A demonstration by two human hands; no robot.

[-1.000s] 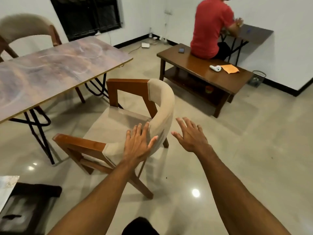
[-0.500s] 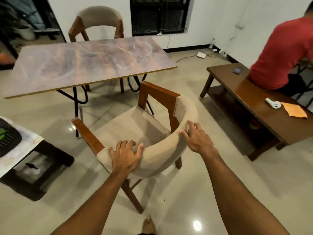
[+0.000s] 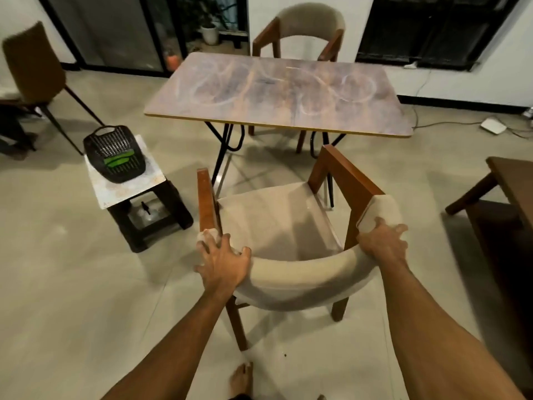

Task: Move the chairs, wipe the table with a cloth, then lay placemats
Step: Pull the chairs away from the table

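inspector: chair (image 3: 282, 232) stands on the floor (image 3: 72, 284) directly ahead of the person, between them and the near edge of the table (image 3: 277, 93). its open front is turned to that edge and its padded backrest (image 3: 302, 272) toward the person.

clerk: hands?

inspector: both on it. left hand (image 3: 222, 261) grips the left end of the backrest, fingers spread and curled over the top of the padding. right hand (image 3: 380, 241) is wrapped round the right end, where the padding meets the wooden arm (image 3: 349, 174).

clerk: and the relation the move depends on?

inspector: the backrest's long axis runs left to right, across the person's front, one hand at each end — neither plainly nearer. the body of the chair lies beyond the fingers, toward the table, its front close to the table's near edge. a bare foot (image 3: 242, 376) is on the floor just behind the chair.

clerk: assessment?

inspector: first step in hand, moving chairs. pale swirls on the table — pattern or smear, cannot tell; no placemats laid. a second chair (image 3: 308, 24) stands at the far edge. in my judgement a straight pull toward the person keeps the load even. a swing left risks the small stand (image 3: 127, 192) with the black basket (image 3: 115, 154), a swing right the low wooden table (image 3: 519, 183).
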